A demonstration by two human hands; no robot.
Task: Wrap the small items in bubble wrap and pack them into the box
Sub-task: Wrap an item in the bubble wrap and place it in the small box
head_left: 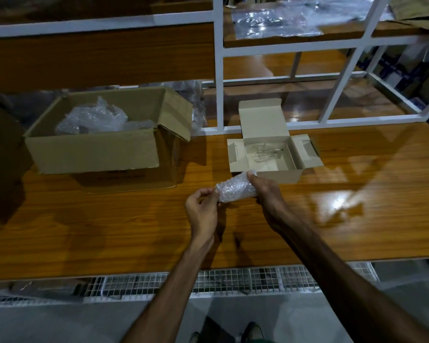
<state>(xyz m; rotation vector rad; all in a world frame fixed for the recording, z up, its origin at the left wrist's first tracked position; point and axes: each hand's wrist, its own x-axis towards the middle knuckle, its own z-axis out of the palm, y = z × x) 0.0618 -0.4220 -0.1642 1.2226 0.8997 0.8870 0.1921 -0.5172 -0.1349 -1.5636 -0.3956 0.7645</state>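
I've got a wrapped bundle (235, 188) up off the desk (357, 219), held between both hands just in front of the small box (270, 154). My left hand (202, 210) pinches the near end of the bubble wrap, and my right hand (264, 190) grips the far end, fingers curled around it. The bundle is a stubby cylinder, cloudy and knobbly with air pockets; what's inside I can't make out.

By my reckoning, this piece is wrapped or nearly so and not yet packed. The small box stands open, lid flap upright and side flaps spread, pale smooth card. Something clear and glassy (265, 153) already lies at the bottom, though whether it's wrapped I can't tell. There looks to be room beside it.

To the left, the big corrugated carton (92, 154) holds a crumpled heap of bubble wrap (94, 118), so there may be more to come. The desk is glossy wood grain, catching glare.
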